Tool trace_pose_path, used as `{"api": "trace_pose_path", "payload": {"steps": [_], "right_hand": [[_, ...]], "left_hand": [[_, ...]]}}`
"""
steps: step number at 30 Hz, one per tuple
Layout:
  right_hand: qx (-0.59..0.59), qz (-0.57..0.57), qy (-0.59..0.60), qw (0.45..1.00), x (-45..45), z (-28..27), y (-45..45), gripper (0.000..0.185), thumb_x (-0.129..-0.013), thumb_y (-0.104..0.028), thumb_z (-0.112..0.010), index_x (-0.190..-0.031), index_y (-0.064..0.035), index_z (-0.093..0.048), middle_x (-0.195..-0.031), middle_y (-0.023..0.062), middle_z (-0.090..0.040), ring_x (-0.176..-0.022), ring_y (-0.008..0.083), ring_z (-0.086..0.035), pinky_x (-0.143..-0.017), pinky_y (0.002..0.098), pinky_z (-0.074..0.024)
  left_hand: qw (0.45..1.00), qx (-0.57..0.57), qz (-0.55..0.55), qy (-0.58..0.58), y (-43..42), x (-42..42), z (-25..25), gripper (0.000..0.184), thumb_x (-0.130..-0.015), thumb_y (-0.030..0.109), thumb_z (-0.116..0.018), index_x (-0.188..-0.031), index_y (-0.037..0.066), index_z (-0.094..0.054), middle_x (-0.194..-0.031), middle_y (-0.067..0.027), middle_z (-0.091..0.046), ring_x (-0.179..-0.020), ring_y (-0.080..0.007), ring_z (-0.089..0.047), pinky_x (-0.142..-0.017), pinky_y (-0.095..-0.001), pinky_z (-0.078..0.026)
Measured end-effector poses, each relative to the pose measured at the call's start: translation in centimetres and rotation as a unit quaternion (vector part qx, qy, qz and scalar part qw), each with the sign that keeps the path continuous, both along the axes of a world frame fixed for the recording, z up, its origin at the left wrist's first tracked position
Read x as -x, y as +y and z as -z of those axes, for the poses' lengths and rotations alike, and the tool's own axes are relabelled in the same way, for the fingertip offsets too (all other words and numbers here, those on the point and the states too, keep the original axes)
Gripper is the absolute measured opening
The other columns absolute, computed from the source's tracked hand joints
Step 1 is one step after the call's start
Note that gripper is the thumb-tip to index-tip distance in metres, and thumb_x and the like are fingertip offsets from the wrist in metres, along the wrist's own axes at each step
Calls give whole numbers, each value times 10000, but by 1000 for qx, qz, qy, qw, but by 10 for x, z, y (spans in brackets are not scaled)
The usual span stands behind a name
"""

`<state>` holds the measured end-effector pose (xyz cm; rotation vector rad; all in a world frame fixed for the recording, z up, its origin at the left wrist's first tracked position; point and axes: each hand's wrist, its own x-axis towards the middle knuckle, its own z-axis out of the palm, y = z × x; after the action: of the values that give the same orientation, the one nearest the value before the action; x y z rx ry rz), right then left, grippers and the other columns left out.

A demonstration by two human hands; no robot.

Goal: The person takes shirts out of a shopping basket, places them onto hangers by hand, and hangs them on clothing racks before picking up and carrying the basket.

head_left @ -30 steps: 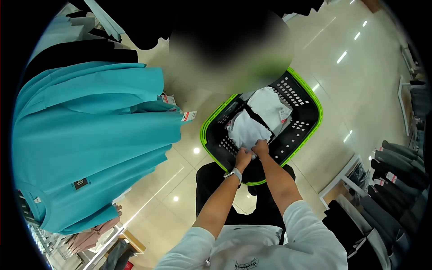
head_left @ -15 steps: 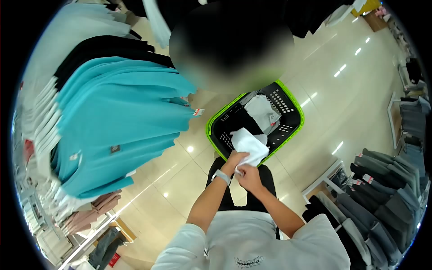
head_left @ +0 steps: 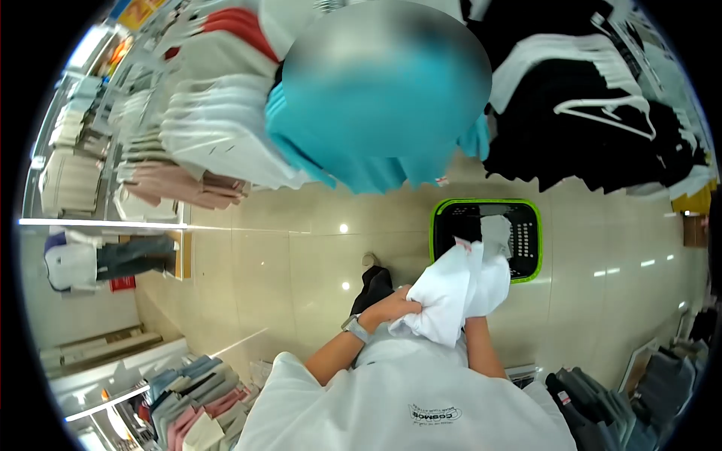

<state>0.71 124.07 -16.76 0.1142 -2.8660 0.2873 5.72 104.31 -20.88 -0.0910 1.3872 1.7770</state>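
Head view: left hand closed, fingers clamped on the near-left edge of a white garment, lifted in front of the torso. Right forearm reaches up behind the cloth; right hand hidden, its grip impossible to tell. Garment bunched, its far part overlapping the near side of the green-rimmed basket on the floor and blocking part of it. Pale folded cloth inside, dark cloth beside it. Beyond, teal shirts and black clothes on hangers. Round blur masks top centre; tag print unreadable.
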Motion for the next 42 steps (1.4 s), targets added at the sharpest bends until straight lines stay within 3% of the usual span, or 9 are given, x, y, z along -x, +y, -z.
{"api": "trace_pose_path", "payload": {"steps": [5, 7, 11, 13, 19, 23, 28, 33, 42], "right_hand": [[-125, 25, 175, 976, 39, -119, -87, 309, -774, -348, -582, -892, -66, -541, -658, 110, -488, -591, 299, -516, -466, 448, -370], [-30, -67, 144, 987, 35, -87, -123, 330, -833, -315, -544, -1042, -64, -495, -873, 121, -486, -776, 287, -516, -634, 436, -391], [138, -217, 52, 965, 7, 9, -166, 437, -952, -248, -468, -1340, -58, -404, -1302, 143, -482, -1147, 264, -515, -968, 411, -431], [655, -131, -187, 721, 0, -40, -216, 360, -936, -101, -486, -1286, -23, -453, -1142, 119, -581, -1002, 188, -583, -839, 322, -493], [577, -153, -111, 795, -7, -87, -317, 347, -841, -59, -623, -1168, -4, -523, -950, 89, -659, -842, 130, -630, -715, 241, -488], [574, -112, -91, 806, -11, -71, -361, 274, -847, -69, -616, -1108, 1, -568, -872, 94, -659, -767, 114, -605, -671, 255, -484], [617, -45, -116, 777, -8, -79, -380, 200, -867, -75, -603, -1044, 16, -583, -866, 32, -630, -772, 69, -550, -669, 221, -446], [671, -70, -183, 715, -3, -83, -379, 179, -860, -45, -600, -1031, 9, -583, -934, 20, -620, -811, 66, -556, -732, 220, -452], [548, -162, -301, 763, 4, -84, -382, 443, -734, 56, -612, -1167, 4, -535, -1074, 68, -625, -1027, 147, -578, -881, 299, -445]], "left_hand": [[977, 187, -66, 77, -69, -9, 1, 366, -757, 80, -563, -1094, -65, -575, -934, -91, -646, -851, -163, -604, -759, -280, -481], [882, 378, -188, 211, -94, -13, -10, 437, -783, 116, -629, -1179, -35, -526, -980, -122, -633, -921, -197, -606, -837, -310, -474], [925, 81, -282, 243, -147, -1, -98, 678, -737, 156, -731, -1310, 14, -397, -1120, -110, -577, -1033, -219, -583, -908, -346, -457], [928, 0, -284, 240, -167, 1, -123, 712, -738, 127, -734, -1335, 28, -360, -1163, -111, -552, -1055, -217, -574, -919, -350, -455], [932, -12, -305, 195, -246, 0, -129, 613, -814, 54, -643, -1342, 27, -333, -1164, -110, -539, -1066, -195, -568, -872, -317, -489], [922, 62, -306, 227, -298, -1, -116, 400, -808, -16, -498, -1206, -14, -459, -983, -84, -591, -816, -124, -565, -702, -260, -476], [859, 343, -221, 310, -357, 2, -116, 190, -793, 23, -503, -945, -41, -596, -639, -22, -574, -578, -114, -481, -546, -260, -412], [922, 111, -357, 100, -392, 10, -125, 203, -911, 103, -485, -1008, -32, -603, -780, -23, -622, -682, -98, -556, -605, -248, -445], [868, -201, -449, -68, -388, 30, -183, 279, -925, 151, -440, -1154, 21, -534, -1074, -81, -599, -969, -156, -591, -806, -293, -491]]}}
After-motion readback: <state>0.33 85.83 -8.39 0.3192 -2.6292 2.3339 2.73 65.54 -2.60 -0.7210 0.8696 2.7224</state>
